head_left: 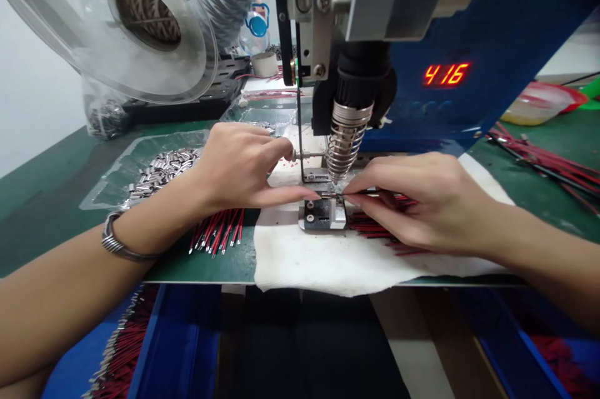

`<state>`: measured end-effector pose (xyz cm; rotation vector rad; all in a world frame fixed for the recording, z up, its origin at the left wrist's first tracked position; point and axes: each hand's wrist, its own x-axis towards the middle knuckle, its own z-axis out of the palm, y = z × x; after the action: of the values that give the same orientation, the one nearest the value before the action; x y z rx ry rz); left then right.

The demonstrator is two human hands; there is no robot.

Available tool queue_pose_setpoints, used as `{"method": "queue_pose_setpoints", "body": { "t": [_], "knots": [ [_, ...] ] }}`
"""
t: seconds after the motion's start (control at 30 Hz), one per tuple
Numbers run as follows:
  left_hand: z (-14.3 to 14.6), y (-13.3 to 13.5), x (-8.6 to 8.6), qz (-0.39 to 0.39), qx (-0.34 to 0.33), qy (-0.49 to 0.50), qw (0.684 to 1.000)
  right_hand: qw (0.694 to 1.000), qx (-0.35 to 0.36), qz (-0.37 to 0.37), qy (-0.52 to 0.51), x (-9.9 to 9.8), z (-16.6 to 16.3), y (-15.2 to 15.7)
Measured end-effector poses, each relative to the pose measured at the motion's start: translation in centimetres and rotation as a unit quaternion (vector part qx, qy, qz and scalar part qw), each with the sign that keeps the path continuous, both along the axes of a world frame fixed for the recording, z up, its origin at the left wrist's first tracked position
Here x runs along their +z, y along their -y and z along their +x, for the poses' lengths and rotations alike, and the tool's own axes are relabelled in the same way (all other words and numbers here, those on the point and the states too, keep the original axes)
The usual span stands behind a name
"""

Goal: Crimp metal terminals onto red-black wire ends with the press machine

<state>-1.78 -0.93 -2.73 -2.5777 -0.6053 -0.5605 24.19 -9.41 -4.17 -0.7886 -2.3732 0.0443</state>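
My left hand (239, 164) reaches in from the left, fingers pinched, fingertips at the small metal fixture (322, 214) under the hot-air nozzle (345, 136). It seems to hold a tiny metal part there, too small to name. My right hand (412, 199) comes from the right and pinches a red wire (375, 194), its end meeting the left fingertips on the fixture. A bunch of red wires (218, 230) lies under my left wrist, and more red wires (375, 227) lie beneath my right hand. A silver bracelet (117, 242) is on my left wrist.
A blue machine (506, 42) shows 416 on a red display (446, 74). A tray of small metal sleeves (159, 167) sits at left, below a clear reel (140, 17). White cloth (337, 261) covers the green mat (42, 199). Blue bins (187, 343) sit below the table edge.
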Motion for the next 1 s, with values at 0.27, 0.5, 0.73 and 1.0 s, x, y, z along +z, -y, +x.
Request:
{"method": "queue_pose_setpoints", "body": {
  "t": [0.27, 0.5, 0.73, 1.0],
  "knots": [
    [0.09, -0.04, 0.27, -0.003, -0.009, -0.004, 1.0, 1.0, 0.004, -0.004, -0.004, 0.12, 0.21, 0.12],
    [0.31, 0.01, 0.08, 0.009, 0.012, 0.004, 1.0, 1.0, 0.004, 0.005, -0.003, 0.29, 0.19, 0.27],
    [0.35, 0.0, 0.03, -0.006, 0.024, -0.001, 1.0, 1.0, 0.01, 0.007, 0.0, 0.17, 0.25, 0.09],
    [0.41, 0.06, 0.17, -0.031, 0.009, 0.008, 0.999, 1.0, -0.004, -0.004, 0.005, 0.25, 0.07, 0.19]
  ]
}}
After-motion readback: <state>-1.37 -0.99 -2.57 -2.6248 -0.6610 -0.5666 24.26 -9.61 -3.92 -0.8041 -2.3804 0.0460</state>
